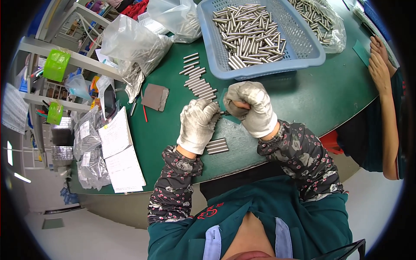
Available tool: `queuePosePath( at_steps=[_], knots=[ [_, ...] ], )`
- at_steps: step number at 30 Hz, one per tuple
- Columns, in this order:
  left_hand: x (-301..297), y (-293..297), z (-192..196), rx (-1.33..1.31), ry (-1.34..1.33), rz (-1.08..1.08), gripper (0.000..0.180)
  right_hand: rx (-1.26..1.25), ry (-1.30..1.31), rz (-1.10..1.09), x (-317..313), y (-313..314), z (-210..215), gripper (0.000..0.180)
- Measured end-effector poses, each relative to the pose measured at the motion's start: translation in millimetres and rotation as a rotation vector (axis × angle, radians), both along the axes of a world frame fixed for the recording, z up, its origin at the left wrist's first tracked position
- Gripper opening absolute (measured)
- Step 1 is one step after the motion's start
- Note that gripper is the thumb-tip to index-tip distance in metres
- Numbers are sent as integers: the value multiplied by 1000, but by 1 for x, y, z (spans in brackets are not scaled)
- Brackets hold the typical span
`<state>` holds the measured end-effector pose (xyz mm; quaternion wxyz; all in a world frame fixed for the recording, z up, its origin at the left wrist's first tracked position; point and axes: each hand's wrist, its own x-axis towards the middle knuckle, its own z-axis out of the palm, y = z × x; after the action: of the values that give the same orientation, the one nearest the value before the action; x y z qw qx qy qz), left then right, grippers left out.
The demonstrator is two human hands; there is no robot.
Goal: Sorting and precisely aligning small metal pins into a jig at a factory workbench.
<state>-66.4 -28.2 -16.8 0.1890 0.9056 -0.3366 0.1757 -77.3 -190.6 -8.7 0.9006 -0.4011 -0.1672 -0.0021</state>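
Both of my hands wear pale grey-white work gloves and meet over the table. My left hand (198, 123) is closed, its fingertips pinching a short metal pin (224, 113) whose visible part looks dark. My right hand (252, 108) is curled shut round a thin green sheet (234, 119) at the pin's other end; the glove hides most of it. Beyond my left hand, a slanting line of shiny metal pins (200, 86) lies on the table. Nearer me, several more pins (217, 146) lie side by side next to my left wrist.
A blue plastic basket (303, 68) full of pins stands beyond my hands on the green table (342, 93). Bags of parts (149, 47), a brown square sheet (155, 97), a red stick (144, 112) and an open notebook (123, 160) lie leftward. Another person's hands (379, 65) are at right.
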Motion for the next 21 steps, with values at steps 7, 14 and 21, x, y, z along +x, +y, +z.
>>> queuePosePath(
  at_steps=[7,14,21],
  knots=[
    [2,-2,-1,-23,3,-4,21,-5,-21,16,1,1,1,44],
    [4,1,0,-29,52,-22,20,-131,56,128,2,6,12,33],
    [2,1,-1,-29,38,-21,21,-3,57,8,3,2,1,46]
  ],
)
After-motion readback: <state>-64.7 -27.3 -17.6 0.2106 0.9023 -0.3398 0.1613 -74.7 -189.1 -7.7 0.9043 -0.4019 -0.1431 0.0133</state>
